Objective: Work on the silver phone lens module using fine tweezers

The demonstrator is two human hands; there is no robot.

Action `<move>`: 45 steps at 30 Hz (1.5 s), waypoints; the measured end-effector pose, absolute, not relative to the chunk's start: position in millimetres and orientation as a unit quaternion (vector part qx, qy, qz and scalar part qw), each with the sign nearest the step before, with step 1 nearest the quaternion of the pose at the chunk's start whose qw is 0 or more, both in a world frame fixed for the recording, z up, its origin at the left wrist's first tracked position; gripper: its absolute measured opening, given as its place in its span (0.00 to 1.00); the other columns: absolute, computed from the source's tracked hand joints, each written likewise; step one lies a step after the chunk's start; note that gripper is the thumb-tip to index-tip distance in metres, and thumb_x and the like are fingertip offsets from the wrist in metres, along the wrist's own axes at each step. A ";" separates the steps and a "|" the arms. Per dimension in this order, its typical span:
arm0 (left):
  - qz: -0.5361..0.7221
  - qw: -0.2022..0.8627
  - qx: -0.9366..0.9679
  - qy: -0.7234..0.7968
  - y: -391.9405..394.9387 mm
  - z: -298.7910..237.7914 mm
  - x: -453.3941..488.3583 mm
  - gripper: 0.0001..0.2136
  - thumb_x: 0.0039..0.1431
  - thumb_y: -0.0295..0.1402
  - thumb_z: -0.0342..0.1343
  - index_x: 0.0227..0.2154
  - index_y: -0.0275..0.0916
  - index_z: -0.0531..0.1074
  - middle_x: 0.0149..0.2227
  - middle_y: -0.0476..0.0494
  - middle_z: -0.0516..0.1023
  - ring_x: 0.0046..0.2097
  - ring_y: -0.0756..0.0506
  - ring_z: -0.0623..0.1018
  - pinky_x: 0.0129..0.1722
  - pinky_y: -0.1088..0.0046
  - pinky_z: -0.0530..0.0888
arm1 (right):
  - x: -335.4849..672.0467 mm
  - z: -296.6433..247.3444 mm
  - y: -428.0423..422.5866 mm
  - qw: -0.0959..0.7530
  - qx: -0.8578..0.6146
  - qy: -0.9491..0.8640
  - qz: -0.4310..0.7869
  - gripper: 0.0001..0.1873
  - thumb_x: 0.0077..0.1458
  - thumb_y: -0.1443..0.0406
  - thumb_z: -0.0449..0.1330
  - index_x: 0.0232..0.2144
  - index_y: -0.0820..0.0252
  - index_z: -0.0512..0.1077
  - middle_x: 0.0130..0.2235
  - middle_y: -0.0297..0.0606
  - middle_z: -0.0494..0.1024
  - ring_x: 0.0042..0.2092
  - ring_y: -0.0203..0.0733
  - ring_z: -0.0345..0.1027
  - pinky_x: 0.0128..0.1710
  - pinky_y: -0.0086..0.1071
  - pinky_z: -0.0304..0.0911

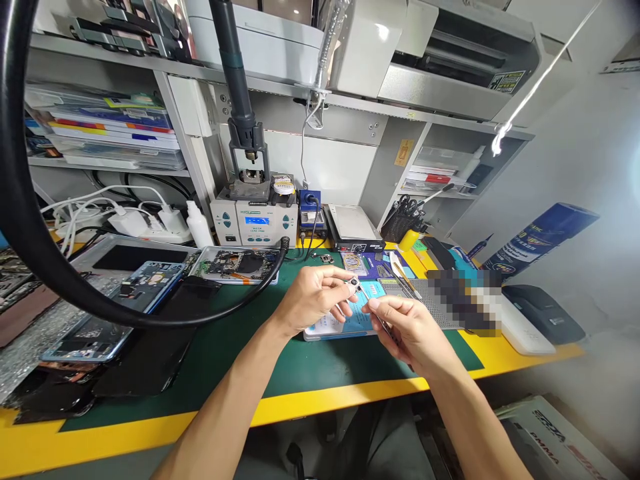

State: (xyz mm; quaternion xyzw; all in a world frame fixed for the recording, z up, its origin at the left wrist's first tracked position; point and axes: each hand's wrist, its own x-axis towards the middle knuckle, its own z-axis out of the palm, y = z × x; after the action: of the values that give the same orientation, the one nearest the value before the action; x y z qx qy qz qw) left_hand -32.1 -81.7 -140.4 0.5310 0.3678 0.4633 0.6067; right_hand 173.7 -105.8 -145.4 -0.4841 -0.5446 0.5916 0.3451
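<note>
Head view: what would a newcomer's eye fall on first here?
Probably the thick black hose, looping across the left side. Then, at the centre above the green mat, the left hand holds a small part and the right hand a slim tool. On the right, a big blue can stands out.

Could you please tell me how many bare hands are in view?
2: the bare left hand, holding a small silver and black part above the flat blue and white box, and the bare right hand beside it, gripping a thin tool.
</note>
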 end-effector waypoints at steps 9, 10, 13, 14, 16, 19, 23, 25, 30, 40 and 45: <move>0.421 0.624 0.534 0.385 -82.5 -134.3 -38.3 0.13 0.58 0.37 0.66 0.38 0.31 0.79 0.30 0.40 0.84 0.24 0.47 0.82 0.24 0.72 0.80 | 168.9 -144.5 -107.9 0.360 -0.531 -0.595 0.484 0.18 0.69 0.54 0.60 0.33 0.62 0.73 0.22 0.22 0.68 0.16 0.27 0.57 0.14 0.22 0.55; 0.421 0.621 0.538 0.385 -82.6 -134.2 -38.5 0.12 0.58 0.38 0.66 0.36 0.31 0.79 0.29 0.41 0.84 0.24 0.47 0.81 0.24 0.73 0.79 | 168.3 -143.8 -108.5 0.361 -0.535 -0.602 0.471 0.18 0.69 0.54 0.60 0.32 0.62 0.73 0.22 0.23 0.68 0.17 0.27 0.59 0.15 0.23 0.57; 0.425 0.610 0.545 0.388 -82.2 -135.0 -38.1 0.12 0.59 0.40 0.66 0.33 0.33 0.79 0.28 0.43 0.83 0.23 0.49 0.81 0.24 0.75 0.78 | 166.9 -143.3 -109.9 0.365 -0.541 -0.624 0.430 0.19 0.68 0.54 0.60 0.30 0.62 0.72 0.23 0.24 0.69 0.19 0.29 0.63 0.19 0.25 0.62; 0.427 0.606 0.546 0.390 -81.9 -135.4 -37.7 0.13 0.59 0.40 0.66 0.33 0.33 0.78 0.28 0.43 0.83 0.23 0.49 0.81 0.24 0.75 0.78 | 166.4 -143.7 -110.1 0.367 -0.543 -0.632 0.415 0.19 0.68 0.54 0.60 0.30 0.62 0.73 0.23 0.24 0.70 0.20 0.30 0.63 0.20 0.26 0.63; 0.431 0.598 0.549 0.394 -81.5 -136.3 -36.5 0.14 0.60 0.42 0.65 0.31 0.34 0.78 0.27 0.44 0.82 0.23 0.49 0.80 0.24 0.75 0.78 | 165.8 -145.0 -110.8 0.370 -0.545 -0.648 0.382 0.19 0.68 0.54 0.60 0.31 0.62 0.73 0.23 0.25 0.71 0.20 0.30 0.64 0.21 0.26 0.64; 0.436 0.586 0.552 0.402 -81.3 -137.1 -34.3 0.17 0.61 0.45 0.63 0.26 0.35 0.76 0.24 0.45 0.80 0.22 0.49 0.80 0.24 0.75 0.77 | 165.4 -146.8 -112.9 0.370 -0.547 -0.674 0.330 0.18 0.68 0.54 0.60 0.32 0.62 0.74 0.24 0.25 0.72 0.21 0.31 0.65 0.22 0.27 0.65; 0.445 0.571 0.554 0.411 -81.7 -137.2 -31.9 0.19 0.63 0.45 0.61 0.23 0.36 0.73 0.22 0.47 0.79 0.22 0.50 0.79 0.23 0.77 0.76 | 164.8 -148.5 -115.4 0.367 -0.545 -0.710 0.254 0.16 0.69 0.55 0.60 0.35 0.61 0.75 0.29 0.29 0.76 0.25 0.33 0.69 0.25 0.29 0.68; 0.451 0.564 0.554 0.414 -82.1 -137.1 -30.9 0.19 0.64 0.45 0.60 0.22 0.37 0.72 0.21 0.48 0.78 0.21 0.50 0.79 0.22 0.77 0.76 | 163.9 -149.6 -115.5 0.366 -0.539 -0.727 0.218 0.14 0.69 0.56 0.60 0.36 0.61 0.75 0.30 0.30 0.77 0.26 0.34 0.70 0.27 0.30 0.69; 0.464 0.552 0.549 0.423 -82.2 -138.3 -29.1 0.19 0.65 0.43 0.58 0.21 0.37 0.70 0.19 0.49 0.76 0.19 0.50 0.78 0.21 0.77 0.76 | 161.2 -151.8 -114.1 0.363 -0.514 -0.765 0.139 0.13 0.69 0.58 0.60 0.35 0.60 0.75 0.30 0.30 0.76 0.26 0.34 0.69 0.28 0.30 0.69; 0.457 0.548 0.540 0.445 -82.1 -139.4 -29.0 0.16 0.66 0.41 0.56 0.25 0.36 0.74 0.17 0.49 0.75 0.18 0.49 0.77 0.19 0.76 0.75 | 158.8 -152.0 -112.6 0.307 -0.482 -0.816 0.088 0.13 0.69 0.60 0.59 0.33 0.59 0.74 0.31 0.31 0.76 0.29 0.34 0.70 0.32 0.32 0.70; 0.456 0.525 0.555 0.456 -80.6 -139.5 -30.3 0.15 0.65 0.41 0.55 0.27 0.36 0.75 0.20 0.49 0.75 0.19 0.50 0.76 0.20 0.75 0.75 | 160.3 -147.0 -111.5 0.287 -0.504 -0.802 0.143 0.13 0.69 0.59 0.59 0.33 0.59 0.74 0.31 0.31 0.76 0.29 0.35 0.70 0.31 0.32 0.70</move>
State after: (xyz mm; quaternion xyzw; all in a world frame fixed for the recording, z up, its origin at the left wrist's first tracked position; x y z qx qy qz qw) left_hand -30.3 -80.6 -139.5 0.5549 0.4564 0.4561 0.5251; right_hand 160.3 -111.5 -147.0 -0.5041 -0.8019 0.1426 0.2873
